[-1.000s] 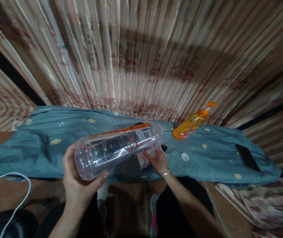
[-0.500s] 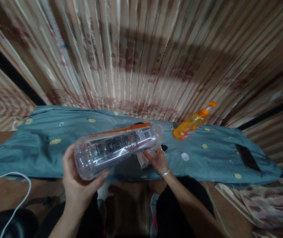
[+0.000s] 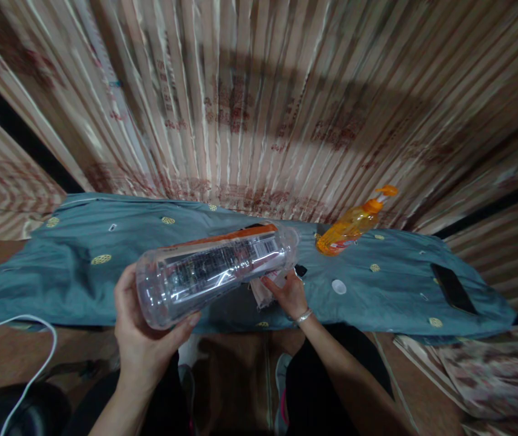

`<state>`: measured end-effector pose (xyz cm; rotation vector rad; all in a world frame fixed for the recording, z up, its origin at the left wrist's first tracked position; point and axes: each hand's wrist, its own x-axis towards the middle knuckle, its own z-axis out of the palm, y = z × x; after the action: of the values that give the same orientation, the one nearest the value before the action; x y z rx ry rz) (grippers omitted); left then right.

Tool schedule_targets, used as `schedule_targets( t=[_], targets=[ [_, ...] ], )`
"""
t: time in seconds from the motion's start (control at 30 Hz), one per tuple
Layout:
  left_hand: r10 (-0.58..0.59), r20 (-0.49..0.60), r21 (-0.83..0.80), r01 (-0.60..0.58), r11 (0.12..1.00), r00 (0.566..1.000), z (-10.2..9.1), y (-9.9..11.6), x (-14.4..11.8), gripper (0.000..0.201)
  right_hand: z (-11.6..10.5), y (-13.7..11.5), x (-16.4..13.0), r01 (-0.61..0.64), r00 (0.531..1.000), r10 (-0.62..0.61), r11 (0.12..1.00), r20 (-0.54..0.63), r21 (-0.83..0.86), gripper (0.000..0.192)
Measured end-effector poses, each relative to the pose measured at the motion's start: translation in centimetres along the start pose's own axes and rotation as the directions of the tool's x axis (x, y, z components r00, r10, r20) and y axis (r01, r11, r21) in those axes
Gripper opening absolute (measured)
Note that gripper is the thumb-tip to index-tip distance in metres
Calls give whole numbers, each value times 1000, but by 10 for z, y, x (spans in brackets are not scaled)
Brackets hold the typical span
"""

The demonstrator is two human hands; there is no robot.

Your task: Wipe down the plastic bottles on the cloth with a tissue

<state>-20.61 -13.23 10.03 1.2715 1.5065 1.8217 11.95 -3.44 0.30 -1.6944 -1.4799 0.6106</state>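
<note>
My left hand [image 3: 143,339] grips the base of a large clear plastic bottle [image 3: 213,269] with a black and orange label. The bottle lies tilted on its side in the air, neck pointing away to the right, above a blue-grey cloth [image 3: 81,272]. Under the neck, my right hand [image 3: 289,293] with a bracelet on the wrist holds a small crumpled white paper or wrapper [image 3: 263,289] against the cloth. A small black piece [image 3: 301,270] lies just beyond my right fingers. The bottle's mouth is hidden behind my right hand.
An orange pump bottle [image 3: 352,225] stands tilted at the back of the cloth. A white cap [image 3: 338,287] lies to the right of my hand and a dark phone [image 3: 453,289] at the far right. A white cable [image 3: 36,339] runs at lower left. Striped curtain behind.
</note>
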Motion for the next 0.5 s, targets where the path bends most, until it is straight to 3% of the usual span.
schedule_targets(
  t=[0.23, 0.5],
  targets=[
    [-9, -27, -37, 8, 999, 1000, 2, 1, -3, 113, 1, 1, -1, 10, 1000, -11, 1000, -19, -20, 55],
    [2, -4, -17, -2, 1000, 1000, -1, -1, 0, 115, 0, 6, 1, 15, 1000, -15, 999, 23, -31, 64]
  ],
)
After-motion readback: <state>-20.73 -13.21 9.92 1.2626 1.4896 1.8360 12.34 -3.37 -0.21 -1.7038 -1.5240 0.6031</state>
